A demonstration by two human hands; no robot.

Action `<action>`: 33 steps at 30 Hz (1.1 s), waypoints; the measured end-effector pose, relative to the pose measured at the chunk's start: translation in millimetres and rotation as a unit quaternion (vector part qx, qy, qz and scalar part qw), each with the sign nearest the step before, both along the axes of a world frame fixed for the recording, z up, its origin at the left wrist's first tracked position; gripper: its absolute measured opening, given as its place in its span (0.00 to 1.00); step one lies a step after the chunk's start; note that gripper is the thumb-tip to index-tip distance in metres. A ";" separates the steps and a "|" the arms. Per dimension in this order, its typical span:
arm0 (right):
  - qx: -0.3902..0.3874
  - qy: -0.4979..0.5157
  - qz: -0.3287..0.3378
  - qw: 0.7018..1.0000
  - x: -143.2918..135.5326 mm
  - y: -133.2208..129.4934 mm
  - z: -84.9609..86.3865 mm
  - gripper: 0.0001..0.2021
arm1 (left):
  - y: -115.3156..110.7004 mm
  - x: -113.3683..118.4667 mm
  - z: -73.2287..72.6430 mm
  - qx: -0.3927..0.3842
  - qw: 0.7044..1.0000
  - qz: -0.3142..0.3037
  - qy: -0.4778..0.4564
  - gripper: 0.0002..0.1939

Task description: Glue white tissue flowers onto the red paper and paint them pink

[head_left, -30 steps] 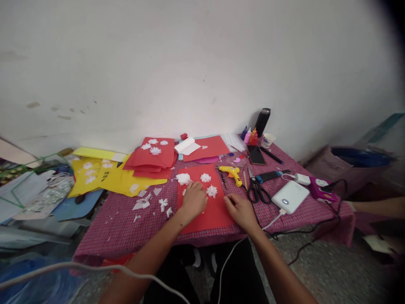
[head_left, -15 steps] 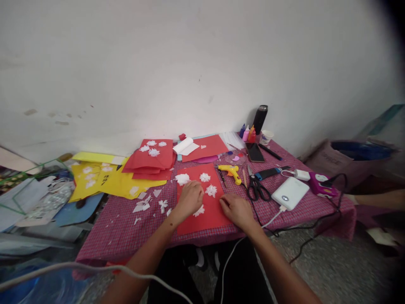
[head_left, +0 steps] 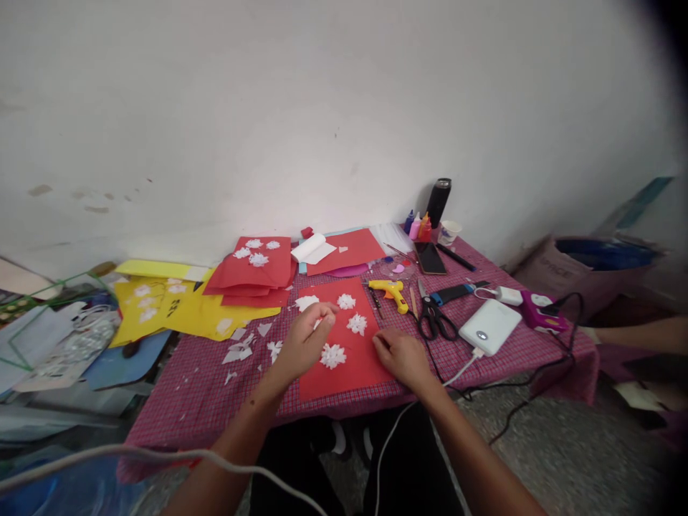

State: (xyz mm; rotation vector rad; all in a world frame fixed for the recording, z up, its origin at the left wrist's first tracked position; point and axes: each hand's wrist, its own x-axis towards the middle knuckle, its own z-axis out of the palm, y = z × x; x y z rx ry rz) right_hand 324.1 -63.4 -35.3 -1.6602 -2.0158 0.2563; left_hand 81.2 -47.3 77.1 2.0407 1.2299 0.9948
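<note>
A red sheet of paper [head_left: 349, 380] lies before me with several white paper flowers [head_left: 333, 356] on it. Over its left side is my left hand [head_left: 304, 340], thumb and forefinger apart and the other fingers bent. A bit of white shows between them; I cannot tell if it is touched. My right hand [head_left: 402, 356] rests curled on the sheet's right edge, knuckles up, the inside of the fingers hidden. White paper scraps [head_left: 239, 349] lie left of the sheet. Just right of its upper part is a yellow glue gun [head_left: 391, 292].
Black-handled scissors [head_left: 434, 322], a white power bank [head_left: 490, 327] with its cable and a phone [head_left: 430, 258] lie at the right. Red sheets with flowers [head_left: 250, 269] and yellow paper [head_left: 209, 312] are at the left. Paint bottles [head_left: 422, 228] and a black flask [head_left: 439, 201] stand behind.
My left hand has shifted left and turned, its fingers loosening, which uncovers more of the lower flower. My right hand stays in place. The view has shifted slightly.
</note>
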 end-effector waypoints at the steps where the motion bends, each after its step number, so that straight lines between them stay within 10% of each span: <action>1: -0.003 0.002 -0.003 1.000 -0.3 0.1 0.4 0.12 | -6.6 -0.2 0.8 -0.015 1.000 -0.001 -0.017 0.14; 18: -0.099 -0.069 0.017 0.993 -21.8 -3.7 22.7 0.14 | -158.4 -1.2 -120.0 -0.219 0.969 -0.038 -0.107 0.22; 33: -0.086 -0.022 -0.017 0.996 -24.9 -21.3 10.2 0.13 | -175.5 2.5 -141.2 -0.256 0.958 -0.070 -0.111 0.06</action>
